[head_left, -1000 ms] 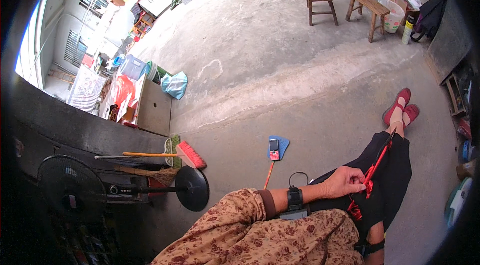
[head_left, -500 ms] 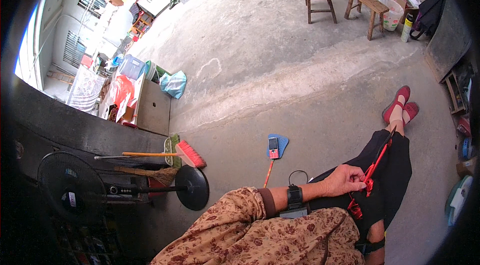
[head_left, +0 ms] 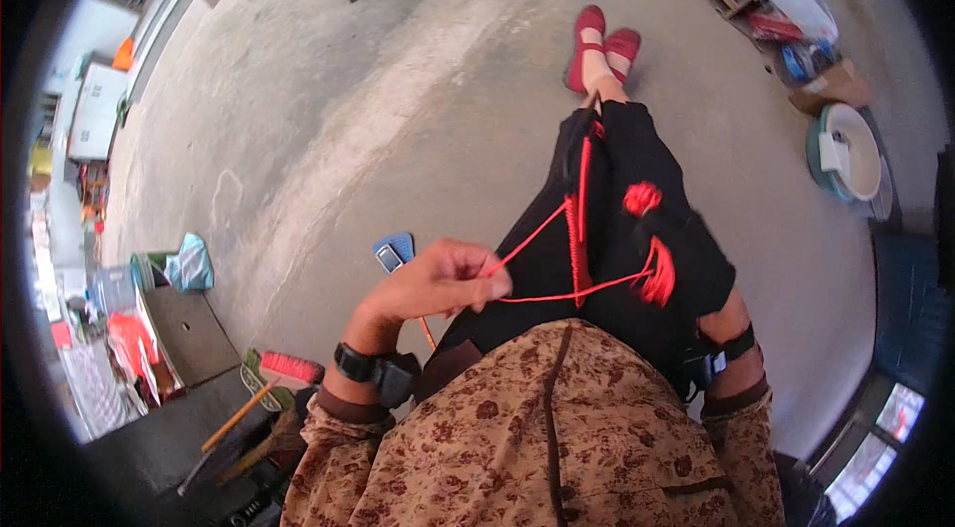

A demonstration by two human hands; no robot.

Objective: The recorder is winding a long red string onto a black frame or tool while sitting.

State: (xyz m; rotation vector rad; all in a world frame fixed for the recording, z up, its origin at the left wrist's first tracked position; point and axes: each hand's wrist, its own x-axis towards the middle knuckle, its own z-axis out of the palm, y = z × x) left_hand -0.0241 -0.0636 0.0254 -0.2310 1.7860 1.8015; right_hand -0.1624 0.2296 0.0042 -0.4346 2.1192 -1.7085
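The left hand [head_left: 438, 278] pinched one thin red cord [head_left: 537, 300] between thumb and fingers over the left edge of the black trousers [head_left: 637, 149]. Two nearly straight strands left the pinch: one met a slim, ridged red length [head_left: 574, 248] down the trousers' middle, the other a soft, fringed red bundle [head_left: 657, 273] toward their right edge. One round red knot [head_left: 642, 197] sat beyond the bundle. The right hand blended into dark fabric, its hold impossible to tell. Rough concrete floor [head_left: 458, 159] stretched widely leftward.

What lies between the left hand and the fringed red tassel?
In the head view, a thin red cord runs from the left hand to the fringed red tassel, across the black trousers.
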